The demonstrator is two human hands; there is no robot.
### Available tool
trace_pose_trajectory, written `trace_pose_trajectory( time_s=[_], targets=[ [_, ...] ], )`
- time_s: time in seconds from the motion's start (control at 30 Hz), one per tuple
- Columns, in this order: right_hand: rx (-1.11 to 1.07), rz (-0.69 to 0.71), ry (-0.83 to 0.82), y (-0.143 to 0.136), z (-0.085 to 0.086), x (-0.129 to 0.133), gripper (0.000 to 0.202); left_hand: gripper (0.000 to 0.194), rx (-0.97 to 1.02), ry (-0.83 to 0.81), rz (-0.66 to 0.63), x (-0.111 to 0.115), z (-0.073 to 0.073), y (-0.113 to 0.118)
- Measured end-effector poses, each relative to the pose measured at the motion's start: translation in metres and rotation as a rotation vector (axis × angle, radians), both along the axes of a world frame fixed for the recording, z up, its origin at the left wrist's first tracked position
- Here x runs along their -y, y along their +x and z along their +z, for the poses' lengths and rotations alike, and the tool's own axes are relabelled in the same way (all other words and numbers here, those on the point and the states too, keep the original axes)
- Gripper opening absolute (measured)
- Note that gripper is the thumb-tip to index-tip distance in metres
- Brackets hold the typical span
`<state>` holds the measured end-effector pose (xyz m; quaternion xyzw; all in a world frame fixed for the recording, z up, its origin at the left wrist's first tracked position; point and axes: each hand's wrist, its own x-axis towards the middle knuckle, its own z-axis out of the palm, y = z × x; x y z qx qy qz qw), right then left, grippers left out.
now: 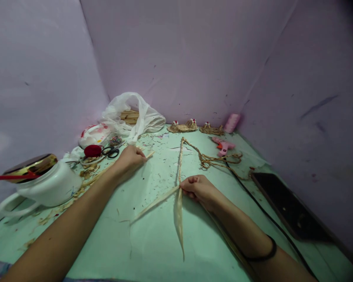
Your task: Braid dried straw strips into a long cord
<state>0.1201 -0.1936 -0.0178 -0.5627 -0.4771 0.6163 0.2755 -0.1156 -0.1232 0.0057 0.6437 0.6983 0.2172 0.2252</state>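
Observation:
A braid of dried straw-coloured fibre [181,162] runs down the middle of the table. At its lower end my right hand [199,190] pinches the plait closed. Loose fibre strands [179,221] fan out below those fingertips, one down to the left, one straight toward me, and another partly hidden under my right forearm. My left hand [132,159] is closed on a pale dried fibre strip [150,155], whose short end sticks out past the fingers. From the braid's top, a darker braided cord [207,159] trails to the right in loose loops.
Scissors [113,152], a red pincushion [93,151] and a white mug [57,186] are at left. Behind stand a plastic bag [150,117] and woven pieces [184,127]. At right are a pink glue gun [224,146], its black cable, thread spool [232,123] and phone [288,207].

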Motion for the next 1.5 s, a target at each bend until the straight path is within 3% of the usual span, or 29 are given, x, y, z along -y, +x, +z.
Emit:
trace_pose_trajectory(
  time_s=[0.1, 0.2, 0.37, 0.5, 0.6, 0.73, 0.83, 0.93, 1.03, 1.17, 1.4, 1.5],
  targets=[
    [-0.013, -0.011, 0.003, -0.001, 0.000, 0.000, 0.012, 0.018, 0.216, -0.176, -0.144, 0.012, 0.007, 0.018],
    [-0.071, -0.008, 0.044, -0.001, 0.000, 0.000, 0.010, 0.016, 0.248, -0.281, -0.254, 0.027, 0.009, 0.042],
    [-0.087, 0.005, 0.041, 0.001, 0.003, -0.001, 0.012, 0.018, -0.139, -0.016, -0.305, 0.040, -0.002, 0.066],
    [-0.109, -0.012, 0.025, 0.001, 0.004, 0.000, 0.010, 0.017, -0.335, 0.007, -0.270, 0.042, -0.005, 0.066],
    [-0.159, -0.018, 0.022, 0.001, 0.002, 0.000, 0.011, 0.014, -0.188, -0.051, -0.304, 0.043, 0.001, 0.065],
    [-0.226, 0.009, 0.040, 0.002, -0.001, -0.001, 0.014, 0.010, 0.297, -0.332, -0.250, 0.045, 0.011, 0.068],
    [-0.294, 0.035, 0.045, 0.004, -0.003, -0.002, 0.019, 0.012, 0.510, -0.516, -0.208, 0.047, 0.008, 0.071],
    [-0.327, 0.064, 0.049, 0.006, -0.002, -0.003, 0.022, 0.017, 0.607, -0.544, -0.176, 0.049, 0.001, 0.076],
    [-0.340, 0.067, 0.052, 0.007, -0.002, -0.004, 0.023, 0.013, 0.630, -0.526, -0.164, 0.052, -0.003, 0.081],
    [-0.354, 0.057, 0.044, 0.008, -0.004, -0.005, 0.022, 0.015, 0.498, -0.397, -0.109, 0.055, -0.004, 0.086],
    [-0.385, 0.087, 0.037, 0.009, -0.004, -0.004, 0.021, 0.032, 0.382, -0.296, -0.209, 0.056, -0.019, 0.091],
    [-0.366, 0.072, 0.027, 0.009, -0.003, -0.004, 0.021, 0.035, 0.372, -0.302, -0.245, 0.057, -0.019, 0.090]
  ],
)
